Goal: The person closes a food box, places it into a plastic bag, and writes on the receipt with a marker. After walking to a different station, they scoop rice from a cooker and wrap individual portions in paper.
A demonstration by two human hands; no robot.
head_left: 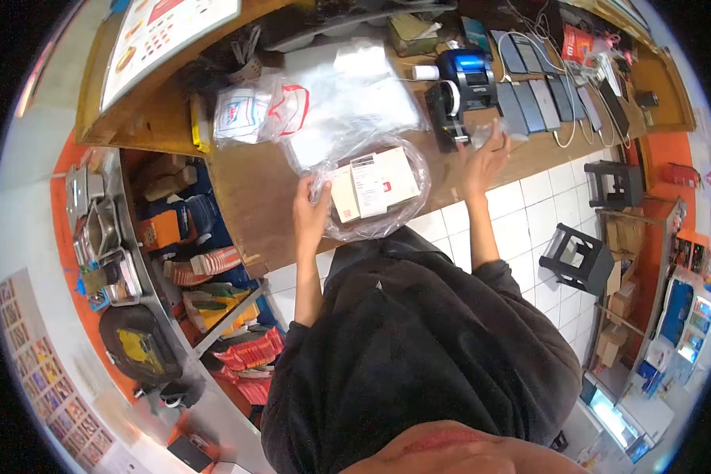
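A cream-coloured box (400,175) with a white label (369,186) lies tilted at the front of the wooden table. Bubble-like clear plastic wrap (407,223) spreads under and around it. At the box's left end, my left hand (311,209) closes its fingers on a fold of that wrap. My right hand (484,164) reaches up beyond the table's front edge, thumb and fingers spread apart. Just past its fingertips lies a crumpled clear piece of plastic (491,134). A black tape dispenser (448,126) stands to the left of this hand.
Clear plastic sheets (347,99) and a printed plastic bag (241,114) cover the table's back left. Behind the tape dispenser is a black and blue device (468,75). Several phones with cables, including a grey one (544,103), lie at right. Black stools (574,257) stand on white tiles.
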